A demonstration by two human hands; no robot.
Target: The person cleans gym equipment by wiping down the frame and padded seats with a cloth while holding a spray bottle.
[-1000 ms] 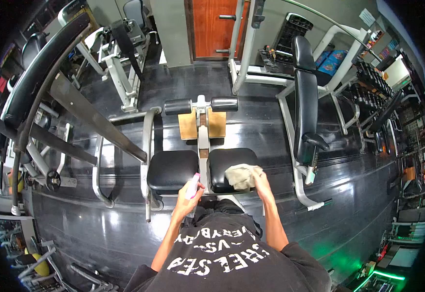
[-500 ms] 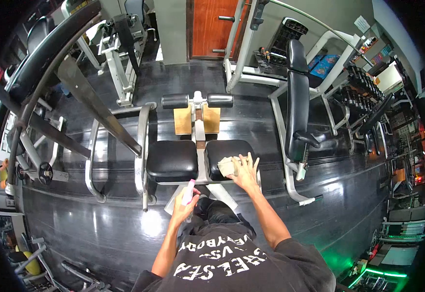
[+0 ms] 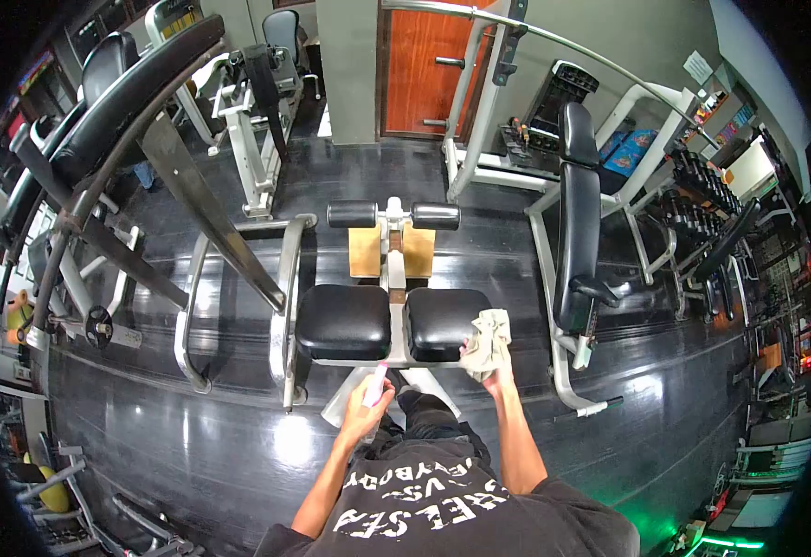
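My left hand (image 3: 366,415) is closed around a bottle with a white and pink top (image 3: 376,384), held low in front of the bench; most of its body is hidden by my fingers. In my right hand (image 3: 498,374) is a crumpled cream cloth (image 3: 488,344), gripped at the right edge of the right black seat pad (image 3: 447,322). The cloth covers most of my fingers, and I cannot tell whether it touches the pad. Beside that pad lies the left black seat pad (image 3: 343,321), on the same metal frame.
Two black foam rollers (image 3: 435,216) and wooden footplates (image 3: 418,251) stand at the bench's far end. A tall padded bench (image 3: 579,241) rises on the right. To the left are slanted metal bars (image 3: 211,213) and a bent tube frame (image 3: 287,306). Dumbbells (image 3: 702,181) fill a rack farther right.
My right hand has slid off the seat pad's top toward its right edge, lifting and turning the cloth. My left hand still grips the bottle. The view has shifted slightly.
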